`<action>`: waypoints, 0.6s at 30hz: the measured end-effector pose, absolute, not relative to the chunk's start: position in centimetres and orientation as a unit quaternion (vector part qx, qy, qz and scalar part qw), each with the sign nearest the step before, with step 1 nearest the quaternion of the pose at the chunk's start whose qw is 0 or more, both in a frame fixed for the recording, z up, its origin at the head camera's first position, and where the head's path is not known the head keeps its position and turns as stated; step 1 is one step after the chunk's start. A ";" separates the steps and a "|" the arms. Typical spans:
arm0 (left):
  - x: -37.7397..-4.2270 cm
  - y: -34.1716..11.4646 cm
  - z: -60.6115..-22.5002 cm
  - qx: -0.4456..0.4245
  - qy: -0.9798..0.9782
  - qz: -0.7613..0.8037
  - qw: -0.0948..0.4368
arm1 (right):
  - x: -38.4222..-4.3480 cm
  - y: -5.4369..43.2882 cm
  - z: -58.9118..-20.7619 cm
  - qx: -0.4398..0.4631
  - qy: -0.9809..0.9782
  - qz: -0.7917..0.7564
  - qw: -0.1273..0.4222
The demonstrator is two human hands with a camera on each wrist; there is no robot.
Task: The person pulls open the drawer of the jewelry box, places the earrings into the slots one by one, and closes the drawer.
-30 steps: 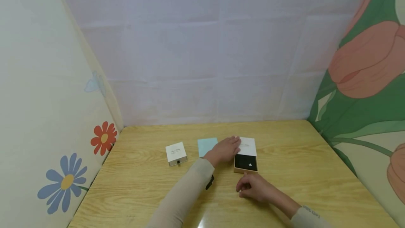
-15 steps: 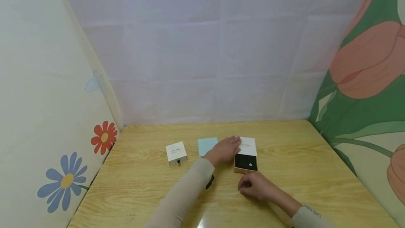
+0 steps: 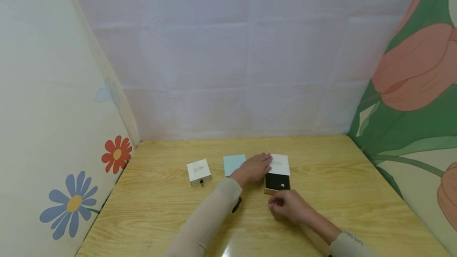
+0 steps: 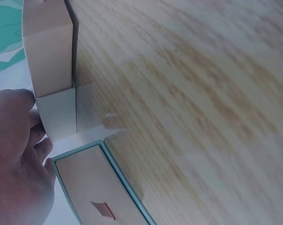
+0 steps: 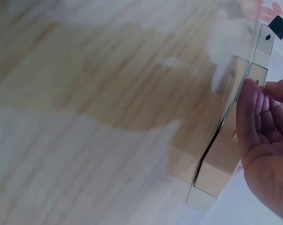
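Note:
A white drawer-style jewellery box point(image 3: 280, 165) stands with its drawer point(image 3: 277, 192) pulled toward the person. On the drawer's black insert point(image 3: 274, 181) sits a small silvery piece point(image 3: 282, 185), like a stud earring. My left hand point(image 3: 254, 167) holds the left side of the white sleeve, fingers bent at its edge in the left wrist view. My right hand point(image 3: 288, 206) is just in front of the drawer, thumb and fingertip pinching a tiny shiny piece point(image 5: 257, 82), mostly hidden by the fingers. It resembles an earring, but I cannot tell.
A light-blue box point(image 3: 233, 163) lies left of the white box, partly behind the left wrist. Farther left is a second white drawer box point(image 3: 199, 171) with a dark pull tab. All stand on a wood-grain table point(image 3: 160, 213) before a white cloth backdrop point(image 3: 214, 70).
My right hand has moved slightly forward, closer to the drawer's front, still pinching the tiny piece. The left hand and the boxes have stayed in place.

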State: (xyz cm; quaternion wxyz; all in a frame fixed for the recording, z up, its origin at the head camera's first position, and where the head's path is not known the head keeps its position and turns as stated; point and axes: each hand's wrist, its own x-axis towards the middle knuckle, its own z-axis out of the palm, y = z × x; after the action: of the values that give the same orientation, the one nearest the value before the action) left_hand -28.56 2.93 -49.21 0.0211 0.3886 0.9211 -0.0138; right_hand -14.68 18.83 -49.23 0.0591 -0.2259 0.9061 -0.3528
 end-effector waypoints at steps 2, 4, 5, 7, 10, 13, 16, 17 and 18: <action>-28.6 2.9 -49.2 0.388 0.921 -0.014 0.022 | -14.8 18.9 -49.1 -0.219 0.907 -0.354 0.058; -28.6 2.9 -49.2 0.387 0.922 -0.015 0.026 | -14.9 18.9 -49.0 -0.217 0.907 -0.358 0.056; -28.6 2.9 -49.2 0.386 0.922 -0.015 0.027 | -14.9 19.0 -49.0 -0.219 0.905 -0.360 0.054; -28.6 2.9 -49.2 0.386 0.922 -0.014 0.030 | -15.0 19.1 -48.9 -0.219 0.904 -0.365 0.050; -28.6 2.9 -49.2 0.386 0.922 -0.015 0.030 | -15.1 19.1 -48.8 -0.213 0.903 -0.370 0.048; -28.6 2.9 -49.3 0.387 0.922 -0.017 0.028 | -15.2 19.1 -48.6 -0.195 0.905 -0.373 0.052; -28.6 2.9 -49.3 0.388 0.921 -0.020 0.025 | -15.3 19.1 -48.3 -0.188 0.906 -0.376 0.043; -28.7 2.9 -49.3 0.389 0.921 -0.021 0.025 | -15.3 19.1 -48.2 -0.183 0.908 -0.376 0.040; -28.7 2.9 -49.3 0.390 0.920 -0.022 0.024 | -15.4 19.2 -48.2 -0.181 0.908 -0.376 0.033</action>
State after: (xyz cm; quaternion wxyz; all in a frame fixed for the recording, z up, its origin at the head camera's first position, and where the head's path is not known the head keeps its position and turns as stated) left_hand -28.69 2.93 -49.32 0.0237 0.3895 0.9205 -0.0216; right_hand -15.40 19.18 -48.18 0.0330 -0.1809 0.9082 -0.3760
